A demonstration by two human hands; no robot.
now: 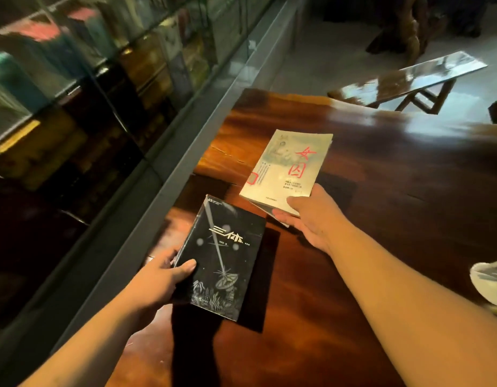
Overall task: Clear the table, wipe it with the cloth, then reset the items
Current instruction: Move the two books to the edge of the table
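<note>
A black book with silver artwork hovers just above the dark glossy wooden table, casting a shadow beneath it. My left hand grips its near left corner, thumb on the cover. A pale cream book with red characters is tilted up over the table further back. My right hand holds its near edge, thumb on top and fingers underneath. No cloth is visible.
A glass-fronted cabinet full of boxes and books runs along the table's left side behind a grey ledge. A white object pokes in at the right edge. A glossy wooden bench stands beyond the table's far end.
</note>
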